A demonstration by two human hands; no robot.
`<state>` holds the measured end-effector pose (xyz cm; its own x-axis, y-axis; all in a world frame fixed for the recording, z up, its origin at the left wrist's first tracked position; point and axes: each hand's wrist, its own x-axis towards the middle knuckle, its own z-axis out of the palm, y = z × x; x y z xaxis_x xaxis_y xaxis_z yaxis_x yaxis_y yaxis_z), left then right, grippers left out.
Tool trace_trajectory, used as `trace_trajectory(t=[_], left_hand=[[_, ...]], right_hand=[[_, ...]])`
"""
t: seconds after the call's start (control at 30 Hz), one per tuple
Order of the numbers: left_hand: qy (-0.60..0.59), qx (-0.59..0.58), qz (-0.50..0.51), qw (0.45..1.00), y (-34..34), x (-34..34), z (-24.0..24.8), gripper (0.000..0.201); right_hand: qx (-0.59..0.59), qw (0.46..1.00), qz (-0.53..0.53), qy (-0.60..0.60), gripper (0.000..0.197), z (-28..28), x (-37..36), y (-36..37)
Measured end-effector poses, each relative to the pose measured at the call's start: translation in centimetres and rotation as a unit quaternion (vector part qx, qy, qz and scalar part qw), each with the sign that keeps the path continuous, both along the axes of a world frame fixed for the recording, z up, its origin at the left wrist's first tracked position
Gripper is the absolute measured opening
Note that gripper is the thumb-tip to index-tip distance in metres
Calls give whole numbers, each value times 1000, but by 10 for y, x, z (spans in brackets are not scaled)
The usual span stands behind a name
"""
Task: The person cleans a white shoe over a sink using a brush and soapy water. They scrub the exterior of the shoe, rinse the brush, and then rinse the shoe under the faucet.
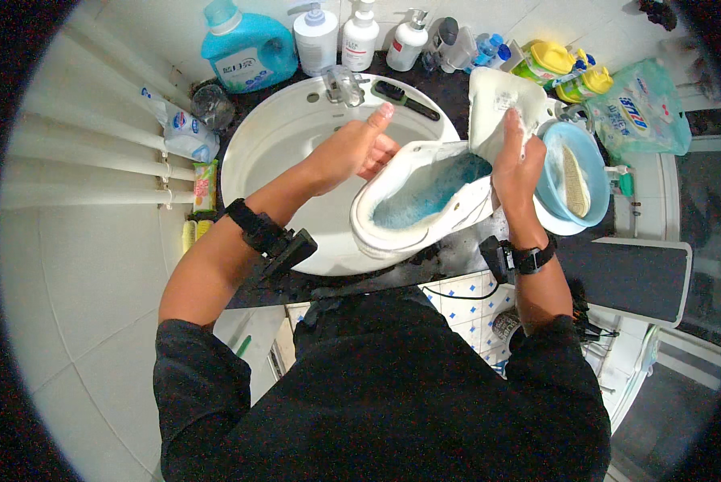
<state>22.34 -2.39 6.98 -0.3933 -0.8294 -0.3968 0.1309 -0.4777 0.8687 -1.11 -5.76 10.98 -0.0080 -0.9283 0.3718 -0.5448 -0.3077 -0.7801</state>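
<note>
A white shoe (421, 237) is held up over the front right rim of the washbasin (276, 161), its tongue (501, 104) folded up and out. White suds cling to the blue inside of the shoe (433, 197). My right hand (517, 161) grips the shoe around the base of the tongue, with foam on the fingers. My left hand (359, 150) is beside the shoe's upper left edge, thumb stretched up and fingers loosely bent. Whether those fingertips touch the shoe I cannot tell.
A light blue basin (550, 173) holding a long beige textured piece (574, 183) stands at the right. Behind the tap (344, 84) are a blue detergent jug (244, 52) and several pump bottles. A dark brush-like thing (406, 100) lies on the washbasin rim.
</note>
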Motion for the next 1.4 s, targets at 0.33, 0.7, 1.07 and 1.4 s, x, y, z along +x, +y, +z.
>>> trace_trajectory(t=[0.33,0.7,1.07,1.4], left_hand=[[-312,-246,-59,916,-9,3,-40,23],[-294,-45,114,948,-19,17,-108,57],[-288,5,95,953,-37,39,-149,38],[-358,-103,54,927,-47,33,-152,40]], right_hand=[[-17,989,24,145,43,-22,16,-13],[4,976,92,196,48,-101,44,-48],[-13,975,44,215,52,-121,58,-71],[-30,977,27,209,53,-134,44,-78]])
